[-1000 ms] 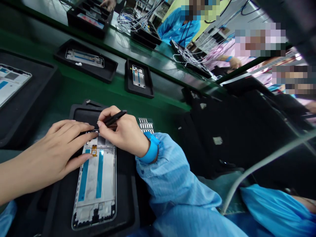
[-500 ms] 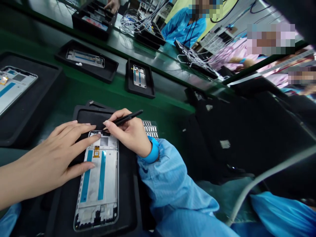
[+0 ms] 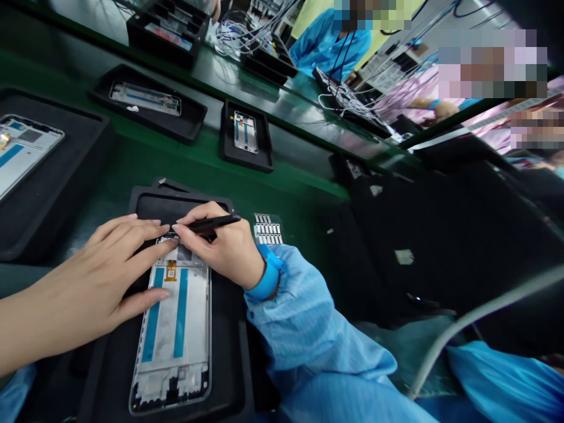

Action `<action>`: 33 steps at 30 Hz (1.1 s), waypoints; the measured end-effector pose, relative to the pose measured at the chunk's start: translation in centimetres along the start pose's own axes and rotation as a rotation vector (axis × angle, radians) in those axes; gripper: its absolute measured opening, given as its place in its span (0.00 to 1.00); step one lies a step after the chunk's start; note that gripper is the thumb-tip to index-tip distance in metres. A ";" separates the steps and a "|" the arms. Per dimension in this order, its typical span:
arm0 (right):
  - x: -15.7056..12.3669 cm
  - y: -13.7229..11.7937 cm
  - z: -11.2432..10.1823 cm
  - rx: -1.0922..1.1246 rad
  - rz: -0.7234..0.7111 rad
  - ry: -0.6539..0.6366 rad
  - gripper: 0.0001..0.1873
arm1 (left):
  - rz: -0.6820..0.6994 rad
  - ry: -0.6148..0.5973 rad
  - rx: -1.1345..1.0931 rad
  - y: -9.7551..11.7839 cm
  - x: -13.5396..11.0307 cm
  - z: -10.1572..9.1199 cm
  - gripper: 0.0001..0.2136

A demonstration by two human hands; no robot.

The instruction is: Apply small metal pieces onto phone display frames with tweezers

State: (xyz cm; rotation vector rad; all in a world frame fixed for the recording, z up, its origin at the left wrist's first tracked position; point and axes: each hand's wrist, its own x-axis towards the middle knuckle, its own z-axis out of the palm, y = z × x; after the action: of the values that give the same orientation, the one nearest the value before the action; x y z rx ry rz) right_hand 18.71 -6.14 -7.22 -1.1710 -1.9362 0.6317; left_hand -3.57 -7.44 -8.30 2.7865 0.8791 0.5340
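Observation:
A phone front frame (image 3: pixel 171 335) lies lengthwise in a black tray (image 3: pixel 180 205), with blue adhesive strips and a small orange flex connector (image 3: pixel 171 271) on its white back. My left hand (image 3: pixel 101 264) rests on the frame's upper part, fingers spread, holding nothing. My right hand (image 3: pixel 220 244) grips slim black tweezers (image 3: pixel 215 222) just above the frame's top edge, close to my left fingertips. My fingers hide the tweezer tips and that end of the frame. A sheet of small metal parts (image 3: pixel 268 229) lies beyond my right hand.
Black trays (image 3: pixel 150 126) (image 3: pixel 244 161) holding more phone frames stand on the green bench, and a larger one (image 3: pixel 53 111) lies at left. A black mat (image 3: pixel 423 235) fills the right. Co-workers in blue (image 3: pixel 328 47) and pink smocks (image 3: pixel 409 100) sit beyond, near cable bundles (image 3: pixel 247 35).
My right hand has moved slightly left, and the tweezers have swung from tilted to nearly level, over the frame's top edge. My left hand stays on the frame.

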 end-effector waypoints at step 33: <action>0.4 0.2 -0.3 0.110 0.086 0.022 0.07 | -0.032 0.007 0.037 0.3 0.0 -0.1 0.26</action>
State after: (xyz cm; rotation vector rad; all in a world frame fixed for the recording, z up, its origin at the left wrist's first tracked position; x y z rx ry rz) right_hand 18.99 -5.71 -7.06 -1.1914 -1.8165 0.7582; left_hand -3.41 -7.68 -8.14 2.7998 0.9432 0.5273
